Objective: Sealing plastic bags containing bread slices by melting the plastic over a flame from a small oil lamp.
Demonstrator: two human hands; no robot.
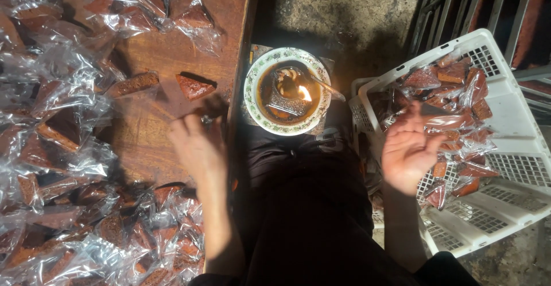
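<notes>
My left hand reaches over the wooden table, blurred, its fingers touching a clear bag with a brown cake slice in it. Whether it grips the bag I cannot tell. Another bagged slice lies just left of it. My right hand hovers palm up, fingers spread and empty, over the white plastic crate holding several bagged cake slices.
Piles of bagged cake slices cover the table's left side and near edge. A patterned bowl with dark liquid, a metal piece and a small flame sits between table and crate, above my dark-clothed lap.
</notes>
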